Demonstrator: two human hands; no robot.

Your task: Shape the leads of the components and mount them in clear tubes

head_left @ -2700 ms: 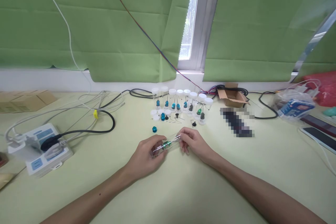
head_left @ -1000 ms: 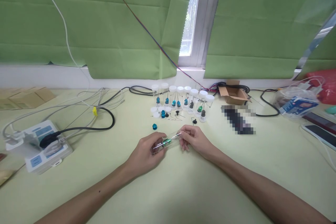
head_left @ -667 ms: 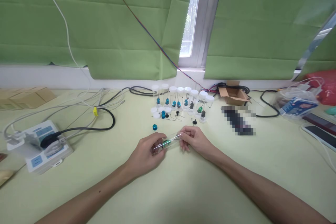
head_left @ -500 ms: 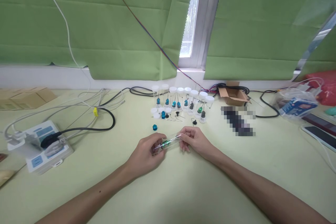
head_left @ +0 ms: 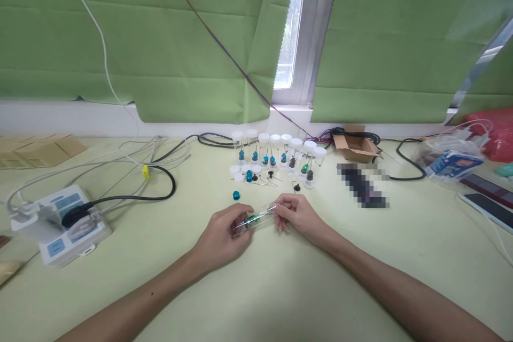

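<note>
My left hand (head_left: 222, 235) is closed around the left end of a clear plastic tube (head_left: 262, 217), which lies tilted above the table with its right end higher. Inside the tube sits a shiny green part (head_left: 252, 219), with what looks like a thin metal rod running rightward from it. At the tube's right end my right hand (head_left: 294, 211) is closed, thumb against fingers; whether it also pinches the rod is hidden. Beyond the hands a blue knob-like part (head_left: 236, 195) and a small black part (head_left: 297, 188) lie on the table.
Several clear tubes with white caps (head_left: 264, 139) stand in a row at the back, holding blue, green or black parts. Loose white caps (head_left: 239, 177) lie before them. A power strip (head_left: 76, 224) with cables is left; a cardboard box (head_left: 356, 148) and phone (head_left: 489, 208) are right.
</note>
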